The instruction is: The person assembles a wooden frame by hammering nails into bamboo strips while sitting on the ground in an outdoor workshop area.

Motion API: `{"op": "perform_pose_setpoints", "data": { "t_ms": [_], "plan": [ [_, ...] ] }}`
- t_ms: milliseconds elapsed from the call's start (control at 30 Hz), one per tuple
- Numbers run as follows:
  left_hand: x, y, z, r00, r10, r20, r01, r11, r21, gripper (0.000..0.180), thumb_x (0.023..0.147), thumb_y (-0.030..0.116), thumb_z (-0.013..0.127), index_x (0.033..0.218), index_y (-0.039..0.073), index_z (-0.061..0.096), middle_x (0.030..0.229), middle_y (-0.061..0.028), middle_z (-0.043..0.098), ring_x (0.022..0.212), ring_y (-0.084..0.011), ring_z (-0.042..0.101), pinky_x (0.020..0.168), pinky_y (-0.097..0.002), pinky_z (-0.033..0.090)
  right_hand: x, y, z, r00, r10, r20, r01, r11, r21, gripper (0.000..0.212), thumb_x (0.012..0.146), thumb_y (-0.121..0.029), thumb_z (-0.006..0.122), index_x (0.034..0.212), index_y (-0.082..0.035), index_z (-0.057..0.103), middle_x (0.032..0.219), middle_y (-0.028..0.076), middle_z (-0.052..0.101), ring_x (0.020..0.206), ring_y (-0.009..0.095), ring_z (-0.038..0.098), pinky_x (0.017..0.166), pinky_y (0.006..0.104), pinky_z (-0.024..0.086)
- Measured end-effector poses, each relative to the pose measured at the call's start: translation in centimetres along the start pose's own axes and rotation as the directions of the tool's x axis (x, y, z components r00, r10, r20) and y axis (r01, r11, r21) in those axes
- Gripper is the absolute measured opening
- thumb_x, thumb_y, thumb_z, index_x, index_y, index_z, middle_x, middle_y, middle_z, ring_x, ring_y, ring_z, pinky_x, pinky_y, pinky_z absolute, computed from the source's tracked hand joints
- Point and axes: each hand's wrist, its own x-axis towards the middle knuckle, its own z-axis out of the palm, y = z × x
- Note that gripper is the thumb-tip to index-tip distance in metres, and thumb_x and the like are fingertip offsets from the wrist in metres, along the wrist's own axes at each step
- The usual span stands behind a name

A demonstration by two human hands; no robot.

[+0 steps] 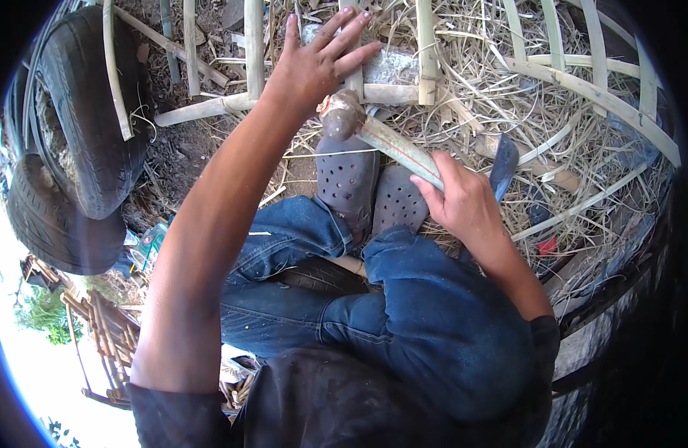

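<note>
My left hand (314, 66) lies with its fingers spread over an upright bamboo strip (355, 84), where a rough grey block (391, 66) sits beneath the slats. A horizontal bamboo piece (389, 94) crosses just below it. In my right hand (463, 196) is a hammer, gripped by its pale handle (400, 151), which carries a red line. The rounded, worn hammer head (341, 118) is close below my left wrist, above my grey perforated clog (347, 175). Beside my right hand, a dark blade-like piece (504, 166) rests among the straw.
Bamboo slats (426, 48) form a lattice along the far side, with a long curved strip (583, 88) at right. Straw and shavings (471, 82) cover the ground. Old tyres (90, 112) stand at left. Bundled bamboo poles (105, 336) lie at lower left. A tyre (321, 275) shows under my legs.
</note>
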Motion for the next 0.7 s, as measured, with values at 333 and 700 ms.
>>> {"op": "perform_pose_setpoints", "data": {
  "t_ms": [333, 700],
  "plan": [
    [0.5, -0.1, -2.7, 0.984, 0.06, 0.165, -0.048, 0.996, -0.076, 0.075, 0.09, 0.045, 0.058, 0.154, 0.034, 0.02, 0.163, -0.0038, 0.012, 0.15, -0.0238, 0.009, 0.111, -0.0679, 0.02, 0.0, 0.1, -0.3, 0.999, -0.018, -0.046, 0.02, 0.999, 0.049, 0.031, 0.089, -0.024, 0.069, 0.103, 0.0, 0.055, 0.074, 0.019, 0.063, 0.064, 0.036, 0.065, 0.056, 0.0427, 0.052],
    [0.5, -0.1, -2.9, 0.971, 0.066, 0.229, -0.049, 0.996, -0.078, 0.071, 0.092, 0.044, 0.054, 0.154, 0.034, 0.02, 0.164, -0.0037, 0.009, 0.151, -0.0236, 0.006, 0.112, -0.0683, 0.018, -0.2, -0.5, -0.6, 1.0, 0.009, 0.003, -0.009, 1.0, 0.024, 0.032, 0.091, -0.027, 0.067, 0.099, 0.0, 0.052, 0.071, 0.018, 0.061, 0.06, 0.035, 0.064, 0.054, 0.0426, 0.052]
  ]
}}
